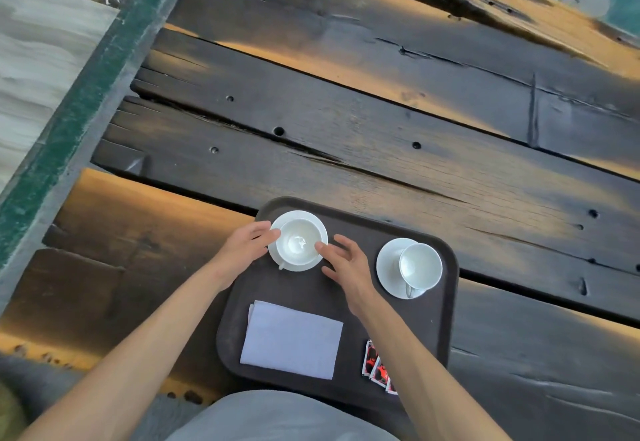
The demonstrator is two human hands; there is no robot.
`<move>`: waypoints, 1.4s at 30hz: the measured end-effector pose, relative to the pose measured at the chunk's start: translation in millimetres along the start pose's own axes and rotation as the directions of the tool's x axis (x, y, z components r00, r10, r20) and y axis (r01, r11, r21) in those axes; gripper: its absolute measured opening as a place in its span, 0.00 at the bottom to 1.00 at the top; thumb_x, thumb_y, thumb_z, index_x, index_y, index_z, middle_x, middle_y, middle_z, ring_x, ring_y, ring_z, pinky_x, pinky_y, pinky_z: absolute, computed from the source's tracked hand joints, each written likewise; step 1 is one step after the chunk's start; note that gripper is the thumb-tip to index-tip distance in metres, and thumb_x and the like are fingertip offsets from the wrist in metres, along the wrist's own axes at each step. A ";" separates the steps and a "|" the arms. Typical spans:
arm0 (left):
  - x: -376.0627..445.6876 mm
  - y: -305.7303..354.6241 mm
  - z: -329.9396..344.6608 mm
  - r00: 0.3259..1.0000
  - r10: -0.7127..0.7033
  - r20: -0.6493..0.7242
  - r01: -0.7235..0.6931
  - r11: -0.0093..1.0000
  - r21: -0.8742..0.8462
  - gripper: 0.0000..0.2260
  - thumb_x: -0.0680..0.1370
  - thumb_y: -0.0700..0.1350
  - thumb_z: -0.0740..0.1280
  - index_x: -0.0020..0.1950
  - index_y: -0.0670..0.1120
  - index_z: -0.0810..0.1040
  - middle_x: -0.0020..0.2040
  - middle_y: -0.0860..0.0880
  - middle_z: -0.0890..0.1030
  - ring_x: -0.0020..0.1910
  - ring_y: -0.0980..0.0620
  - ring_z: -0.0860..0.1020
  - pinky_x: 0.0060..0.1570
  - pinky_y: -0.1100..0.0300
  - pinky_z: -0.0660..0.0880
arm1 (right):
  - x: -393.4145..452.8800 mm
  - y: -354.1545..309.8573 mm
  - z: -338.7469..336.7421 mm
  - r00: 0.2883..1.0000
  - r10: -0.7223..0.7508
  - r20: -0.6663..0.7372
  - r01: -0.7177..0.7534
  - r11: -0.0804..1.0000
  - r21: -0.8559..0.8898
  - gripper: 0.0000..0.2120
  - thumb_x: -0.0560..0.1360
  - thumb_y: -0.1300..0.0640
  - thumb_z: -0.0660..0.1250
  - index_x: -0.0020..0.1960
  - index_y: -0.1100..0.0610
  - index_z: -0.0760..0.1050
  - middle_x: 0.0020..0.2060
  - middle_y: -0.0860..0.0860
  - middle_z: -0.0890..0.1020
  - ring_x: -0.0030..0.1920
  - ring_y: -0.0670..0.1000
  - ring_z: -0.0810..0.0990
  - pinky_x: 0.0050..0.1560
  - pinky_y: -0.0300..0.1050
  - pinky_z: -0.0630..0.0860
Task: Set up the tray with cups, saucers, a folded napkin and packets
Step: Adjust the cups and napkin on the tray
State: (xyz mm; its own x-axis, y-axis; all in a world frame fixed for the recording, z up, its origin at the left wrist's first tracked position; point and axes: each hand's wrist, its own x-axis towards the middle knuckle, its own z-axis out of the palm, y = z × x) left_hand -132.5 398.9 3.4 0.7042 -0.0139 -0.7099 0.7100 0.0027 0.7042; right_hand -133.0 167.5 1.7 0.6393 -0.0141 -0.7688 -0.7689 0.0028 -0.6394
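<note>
Tray (346,232) on dark plank table (346,121), near edge toward body. Far-left corner: cup (298,242) on saucer (320,229), upright, roughly centred. Far-right: second cup (420,266) on second saucer (388,267), sitting off-centre toward the right, handle pointing near. Folded napkin (291,339) near-left, flat. Packets (375,364) near-right, fanned, partly under right forearm.

Left hand (247,244): fingertips touching left rim of the left cup, fingers loosely curled, not clenched. Right hand (346,264): fingers spread, one fingertip on the cup's right rim, rest hovering above tray. Light two-sided pinch at most; cannot tell if holding or just letting go.

All items look present, so probably final nudging or release.

Risks:
- uneven push from either side slides cup across saucer, or tips it, since contact is high on rim
- saucer sits close to tray's far-left lip; shove outward could ride it up the edge
- pulling right arm back may drag packets off the near edge
- right cup already off-centre, any tray jolt could rattle it off saucer
</note>
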 end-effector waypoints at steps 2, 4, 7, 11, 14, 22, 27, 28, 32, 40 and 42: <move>-0.8 -0.4 3.8 1.000 0.012 0.006 -0.012 1.000 -0.013 0.30 0.78 0.54 0.72 0.76 0.46 0.69 0.72 0.50 0.75 0.69 0.55 0.74 0.64 0.61 0.73 | -0.9 -0.3 -5.6 1.000 -0.008 -0.010 0.008 1.000 0.020 0.40 0.62 0.41 0.83 0.70 0.49 0.73 0.58 0.47 0.85 0.57 0.44 0.85 0.57 0.46 0.84; -1.3 -0.1 10.5 1.000 0.019 0.016 -0.018 1.000 -0.022 0.30 0.78 0.53 0.72 0.76 0.45 0.69 0.72 0.50 0.75 0.70 0.54 0.74 0.64 0.60 0.73 | -1.6 -1.4 -12.0 1.000 -0.014 -0.024 0.015 0.999 0.032 0.39 0.63 0.41 0.83 0.69 0.48 0.73 0.58 0.48 0.85 0.57 0.44 0.85 0.56 0.44 0.84; -1.7 -1.2 21.3 0.999 0.020 0.033 -0.020 1.000 -0.012 0.29 0.79 0.53 0.71 0.76 0.44 0.69 0.72 0.49 0.75 0.70 0.53 0.74 0.65 0.59 0.73 | -2.1 -2.7 -20.2 0.999 -0.012 -0.051 0.014 0.999 0.048 0.37 0.65 0.43 0.82 0.69 0.49 0.73 0.58 0.48 0.85 0.57 0.44 0.84 0.57 0.45 0.83; -1.2 -3.2 32.4 0.999 0.009 0.036 -0.008 1.000 -0.024 0.28 0.79 0.52 0.71 0.76 0.44 0.70 0.71 0.48 0.76 0.69 0.52 0.75 0.65 0.58 0.73 | -2.2 -1.1 -26.1 0.997 0.004 -0.080 0.002 0.997 0.074 0.33 0.67 0.45 0.81 0.68 0.50 0.74 0.57 0.48 0.84 0.57 0.45 0.83 0.57 0.45 0.83; -0.8 -4.7 36.5 1.000 0.006 0.029 -0.005 1.000 -0.029 0.26 0.79 0.51 0.71 0.75 0.44 0.71 0.70 0.49 0.77 0.69 0.53 0.75 0.64 0.60 0.74 | -1.6 0.1 -27.6 0.996 0.011 -0.086 -0.003 0.996 0.093 0.31 0.68 0.46 0.81 0.67 0.51 0.75 0.56 0.47 0.84 0.59 0.46 0.83 0.58 0.47 0.83; -1.1 -6.1 34.0 0.998 0.007 0.055 -0.005 0.999 -0.042 0.20 0.79 0.52 0.71 0.70 0.49 0.77 0.68 0.52 0.79 0.67 0.56 0.77 0.62 0.61 0.74 | 2.2 -3.8 -23.7 0.994 0.050 -0.101 -0.040 0.994 0.104 0.29 0.69 0.43 0.80 0.65 0.51 0.76 0.57 0.46 0.82 0.61 0.48 0.81 0.61 0.51 0.82; -0.3 -6.6 35.9 0.999 0.002 0.050 0.001 0.999 -0.052 0.21 0.80 0.50 0.70 0.71 0.47 0.76 0.68 0.52 0.78 0.68 0.55 0.76 0.65 0.58 0.74 | 4.1 -7.0 -19.7 0.991 0.075 -0.114 -0.064 0.993 0.101 0.29 0.69 0.41 0.79 0.64 0.52 0.77 0.60 0.48 0.81 0.62 0.49 0.80 0.62 0.52 0.81; 0.0 -6.5 36.2 0.999 -0.002 0.050 0.004 0.999 -0.050 0.20 0.80 0.50 0.70 0.71 0.47 0.76 0.68 0.52 0.79 0.68 0.55 0.76 0.65 0.58 0.74 | 4.4 -7.2 -19.4 0.990 0.079 -0.114 -0.067 0.993 0.099 0.29 0.69 0.40 0.79 0.64 0.52 0.77 0.60 0.48 0.81 0.62 0.49 0.79 0.62 0.52 0.81; 0.5 -5.1 35.2 0.998 -0.004 0.057 0.005 1.000 -0.030 0.21 0.80 0.50 0.70 0.72 0.46 0.76 0.68 0.53 0.79 0.68 0.56 0.76 0.63 0.59 0.74 | 5.0 -8.5 -18.8 0.989 0.090 -0.114 -0.079 0.993 0.091 0.30 0.68 0.38 0.78 0.63 0.52 0.77 0.60 0.48 0.82 0.63 0.50 0.79 0.63 0.53 0.80; 1.0 -5.2 35.3 0.998 -0.008 0.057 0.009 1.000 -0.011 0.20 0.80 0.50 0.70 0.71 0.47 0.77 0.68 0.54 0.79 0.67 0.57 0.76 0.62 0.61 0.74 | 2.3 -10.0 -17.0 0.989 0.092 -0.116 -0.083 0.993 0.086 0.28 0.69 0.37 0.77 0.62 0.52 0.78 0.61 0.49 0.82 0.63 0.50 0.79 0.64 0.54 0.79; 0.5 -5.1 35.1 0.999 -0.004 0.052 0.004 1.000 -0.001 0.20 0.80 0.51 0.70 0.71 0.48 0.77 0.67 0.55 0.79 0.68 0.57 0.76 0.60 0.62 0.74 | 1.1 -10.3 -16.2 0.989 0.088 -0.117 -0.078 0.993 0.086 0.28 0.69 0.37 0.77 0.62 0.52 0.78 0.61 0.48 0.82 0.63 0.49 0.79 0.64 0.54 0.79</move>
State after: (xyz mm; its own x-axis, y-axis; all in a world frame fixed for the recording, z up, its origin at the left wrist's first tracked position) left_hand -136.0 363.8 -0.2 0.7000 -0.0655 -0.7111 0.7128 0.0041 0.7013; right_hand -124.6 151.3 7.6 0.5634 -0.1308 -0.8158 -0.8127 0.0898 -0.5757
